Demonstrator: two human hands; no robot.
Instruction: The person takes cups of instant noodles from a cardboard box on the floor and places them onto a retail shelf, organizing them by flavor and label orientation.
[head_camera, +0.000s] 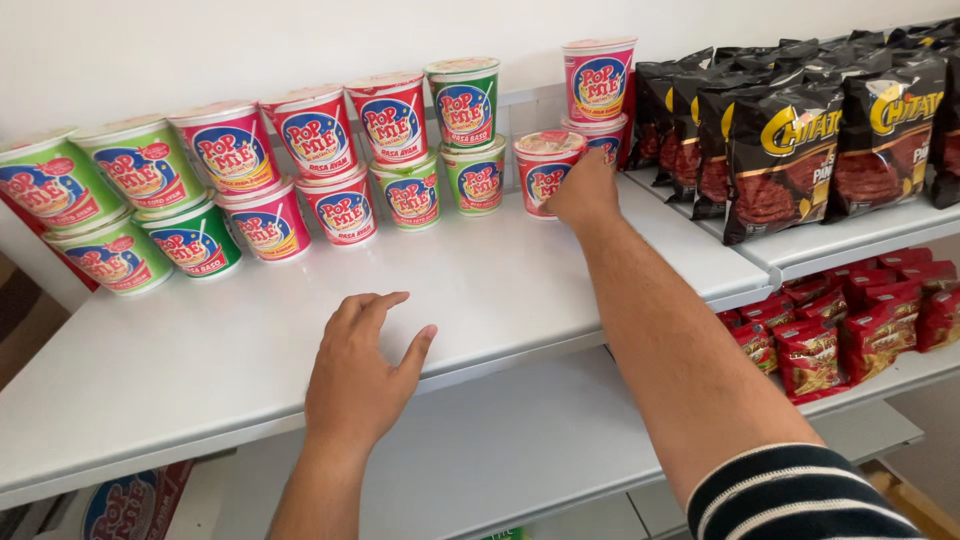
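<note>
Reaching far across the white shelf (300, 330), I have my right hand (583, 190) on a single red noodle cup (546, 170) standing at the front of the row, just beside the stacked pink cups (598, 85) near the divider. My fingers curl round its right side, but they lie mostly behind the cup and the back of my hand, so I cannot tell whether I have truly clasped it or am only touching it. My left hand (362, 370) rests flat and empty on the shelf edge, fingers spread, well apart from the cups. I judge this as the placing or aligning step: the cup sits a little forward of the two-high stacks to its left. The next move, I think, calls for a gentle, level push so the light cup neither tips nor knocks its neighbours. The black snack bags (800, 130) are cut off at the right, and the box (130, 505) below is only half in view.
</note>
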